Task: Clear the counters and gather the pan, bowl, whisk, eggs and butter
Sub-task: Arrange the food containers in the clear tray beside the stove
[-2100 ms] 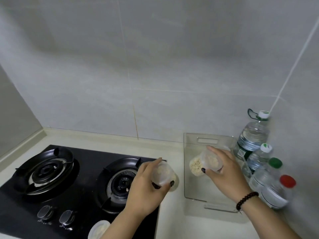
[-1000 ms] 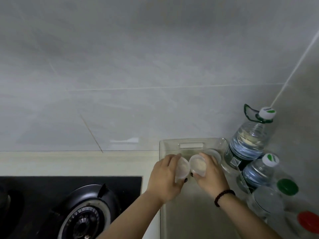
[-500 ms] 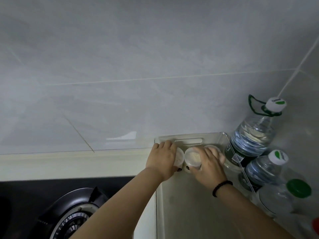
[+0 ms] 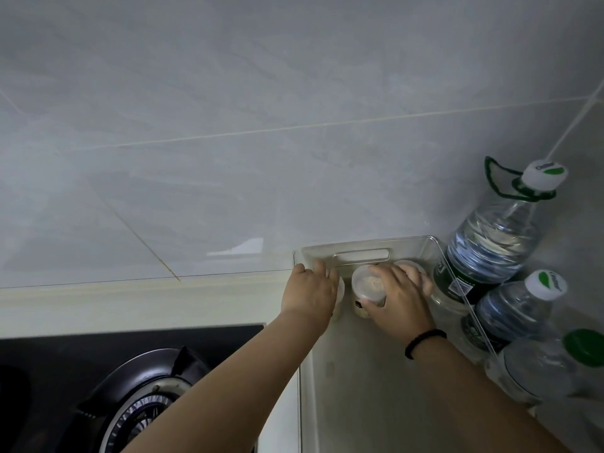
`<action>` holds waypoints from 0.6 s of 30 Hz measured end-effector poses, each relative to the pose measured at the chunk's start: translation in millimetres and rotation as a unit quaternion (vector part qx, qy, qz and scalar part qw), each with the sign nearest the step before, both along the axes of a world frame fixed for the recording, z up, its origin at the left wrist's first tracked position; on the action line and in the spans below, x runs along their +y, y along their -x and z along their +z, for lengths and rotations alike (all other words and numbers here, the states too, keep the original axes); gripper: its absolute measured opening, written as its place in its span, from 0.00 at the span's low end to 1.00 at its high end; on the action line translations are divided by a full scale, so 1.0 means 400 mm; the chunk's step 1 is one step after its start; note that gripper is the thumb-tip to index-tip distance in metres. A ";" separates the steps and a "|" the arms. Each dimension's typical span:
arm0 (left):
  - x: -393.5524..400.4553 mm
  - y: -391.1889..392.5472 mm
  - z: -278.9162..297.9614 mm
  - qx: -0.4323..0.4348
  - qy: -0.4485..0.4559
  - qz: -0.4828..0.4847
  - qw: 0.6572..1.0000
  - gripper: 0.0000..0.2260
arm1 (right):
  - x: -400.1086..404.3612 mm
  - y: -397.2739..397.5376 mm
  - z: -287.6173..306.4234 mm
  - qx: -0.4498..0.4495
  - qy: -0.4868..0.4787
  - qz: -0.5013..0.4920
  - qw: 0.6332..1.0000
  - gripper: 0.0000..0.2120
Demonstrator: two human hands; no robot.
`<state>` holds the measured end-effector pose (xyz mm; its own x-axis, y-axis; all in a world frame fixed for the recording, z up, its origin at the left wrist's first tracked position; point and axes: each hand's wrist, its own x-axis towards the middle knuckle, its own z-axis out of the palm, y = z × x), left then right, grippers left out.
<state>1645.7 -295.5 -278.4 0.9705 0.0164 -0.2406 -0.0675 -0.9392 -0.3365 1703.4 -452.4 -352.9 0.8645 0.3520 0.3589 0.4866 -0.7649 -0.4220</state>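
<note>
Now both hands in tray's (image 4: 359, 403) far end: right hand (image 4: 397, 297) fingers grip light, slick tub (image 4: 367, 284) by sides; left hand (image 4: 310, 291) fingers curl on another tub (image 4: 340, 287).

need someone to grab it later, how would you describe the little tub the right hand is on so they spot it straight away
Find the clear plastic tray in the counter corner beside the water bottles. At its far end, below the handle slot, sit small round clear plastic tubs. The one under the right hand is the middle tub, showing pale beige crumbly contents.
</note>
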 end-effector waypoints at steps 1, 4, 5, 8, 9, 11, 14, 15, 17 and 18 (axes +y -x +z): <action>-0.002 -0.001 -0.001 0.002 -0.005 0.000 1.000 0.28 | 0.000 0.000 0.000 -0.014 0.006 -0.005 1.000 0.25; -0.003 -0.005 -0.004 0.006 -0.012 -0.005 1.000 0.30 | -0.001 -0.004 -0.003 -0.044 0.034 -0.006 0.998 0.28; -0.002 -0.006 -0.002 0.006 -0.010 -0.008 1.000 0.30 | -0.001 -0.004 -0.002 -0.046 0.047 -0.003 0.998 0.30; -0.004 -0.009 0.002 0.004 0.022 -0.003 1.000 0.29 | 0.001 -0.003 -0.001 -0.040 0.058 -0.003 0.998 0.31; -0.005 -0.010 0.004 0.001 0.035 0.001 0.999 0.29 | 0.002 -0.003 0.000 -0.040 0.056 -0.004 0.998 0.32; -0.004 -0.012 0.005 -0.006 0.048 0.009 0.999 0.28 | 0.004 -0.002 -0.001 -0.044 0.051 -0.006 0.998 0.32; -0.004 -0.018 0.003 -0.020 0.053 0.008 0.998 0.28 | 0.004 0.000 -0.003 -0.047 0.046 -0.016 0.998 0.33; -0.004 -0.019 0.003 -0.024 0.054 0.006 0.998 0.28 | 0.005 0.002 -0.003 -0.045 0.044 -0.020 0.998 0.33; -0.002 -0.019 -0.001 -0.032 0.055 -0.003 0.998 0.27 | 0.007 0.004 -0.005 -0.037 0.041 -0.024 0.998 0.33; -0.001 -0.019 -0.003 -0.037 0.053 -0.007 0.998 0.27 | 0.007 0.004 -0.006 -0.034 0.041 -0.026 0.998 0.33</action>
<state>1653.2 -295.9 -279.7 0.9858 -0.0199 -0.1669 -0.0601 -0.9690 -0.2396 1701.8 -449.5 -355.2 0.8569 0.3387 0.3886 0.4712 -0.8204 -0.3240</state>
